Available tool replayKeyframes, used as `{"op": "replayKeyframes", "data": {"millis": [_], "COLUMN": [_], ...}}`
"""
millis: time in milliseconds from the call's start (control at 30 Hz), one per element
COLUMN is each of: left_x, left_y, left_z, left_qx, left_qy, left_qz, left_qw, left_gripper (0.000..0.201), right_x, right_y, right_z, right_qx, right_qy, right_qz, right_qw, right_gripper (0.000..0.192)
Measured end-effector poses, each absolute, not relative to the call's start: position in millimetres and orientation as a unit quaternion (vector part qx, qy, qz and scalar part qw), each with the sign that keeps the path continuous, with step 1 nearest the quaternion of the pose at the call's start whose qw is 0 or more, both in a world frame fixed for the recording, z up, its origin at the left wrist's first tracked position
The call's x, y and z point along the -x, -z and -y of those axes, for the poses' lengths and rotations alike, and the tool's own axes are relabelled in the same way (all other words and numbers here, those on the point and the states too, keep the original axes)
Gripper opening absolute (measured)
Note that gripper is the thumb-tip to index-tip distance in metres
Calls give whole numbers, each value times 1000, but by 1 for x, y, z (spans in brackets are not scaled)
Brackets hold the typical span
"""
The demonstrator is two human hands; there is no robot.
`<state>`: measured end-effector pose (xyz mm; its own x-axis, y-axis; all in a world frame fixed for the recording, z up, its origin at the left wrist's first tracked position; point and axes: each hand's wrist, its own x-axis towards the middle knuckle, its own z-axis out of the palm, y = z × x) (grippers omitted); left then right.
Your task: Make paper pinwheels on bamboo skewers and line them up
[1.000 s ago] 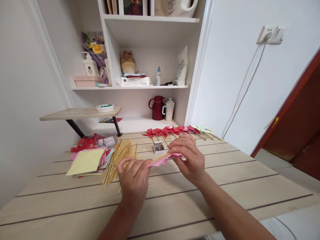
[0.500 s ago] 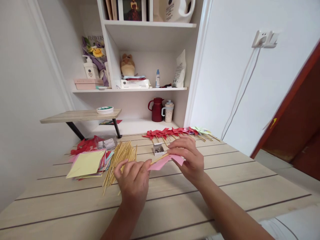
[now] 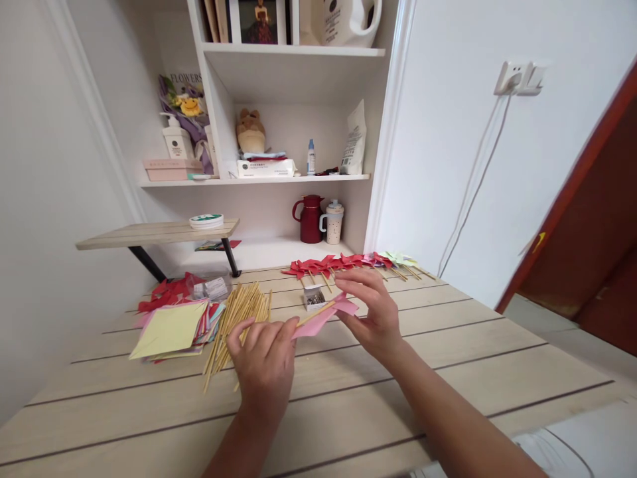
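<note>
Fingers of the left hand (image 3: 263, 365) curl over and pinch the near end of a thin wooden stick (image 3: 314, 313); the exact grip is hidden behind the knuckles. The stick angles up and away to a pink paper piece (image 3: 323, 317), folded, shape hard to make out, held just above the bench (image 3: 448, 372). Right hand (image 3: 377, 312) has its fingers loosely spread, fingertips resting on the pink paper's far edge; whether the thumb pinches from below cannot be told.

Small open box (image 3: 314, 297) sits just behind the paper, holding small dark metal bits, too small to identify. Bundle of loose wooden sticks (image 3: 237, 315) lies left of the left hand, near it. Stack of coloured paper squares (image 3: 172, 328), yellow on top, lies beside the sticks; red paper scraps (image 3: 166, 291) behind it. A clear packet (image 3: 212, 287) by the scraps, contents unclear. Row of finished red pinwheels (image 3: 338, 263) lies along the bench's far edge, with a few pale green ones at its right end.

Beyond, the shelf (image 3: 259, 177) holds a red jug (image 3: 311, 218) and a cup (image 3: 333, 222) below it. Upper shelf items are cut off by the frame top.
</note>
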<state>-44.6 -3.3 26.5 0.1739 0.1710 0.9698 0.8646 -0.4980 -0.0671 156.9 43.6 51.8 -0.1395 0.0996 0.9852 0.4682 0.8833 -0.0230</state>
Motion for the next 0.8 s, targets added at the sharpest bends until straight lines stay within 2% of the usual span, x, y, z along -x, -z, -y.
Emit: {"op": "replayKeyframes", "data": {"millis": [400,500,600,667,800], "left_x": [47,50,51,51,47], "left_y": [-25,-19,-15,-15,-19], "left_z": [0,-8,-13,-14,-12], "left_qx": [675,638,550,483,449], "left_qy": [546,614,660,663,669], "left_qz": [399,435,503,527,512], "left_qw": [296,163,-91,-222,-298], "left_gripper": [10,14,27,36,43], "right_x": [-157,-158,-157,-155,-143], "right_y": [-51,-50,-46,-43,-36], "right_z": [-49,-50,-51,-50,-47], "right_qx": [234,237,266,284,291], "right_qy": [137,113,44,-21,-129], "right_qz": [742,739,718,698,687], "right_qw": [613,620,641,657,654], "right_gripper": [64,66,59,55,50]}}
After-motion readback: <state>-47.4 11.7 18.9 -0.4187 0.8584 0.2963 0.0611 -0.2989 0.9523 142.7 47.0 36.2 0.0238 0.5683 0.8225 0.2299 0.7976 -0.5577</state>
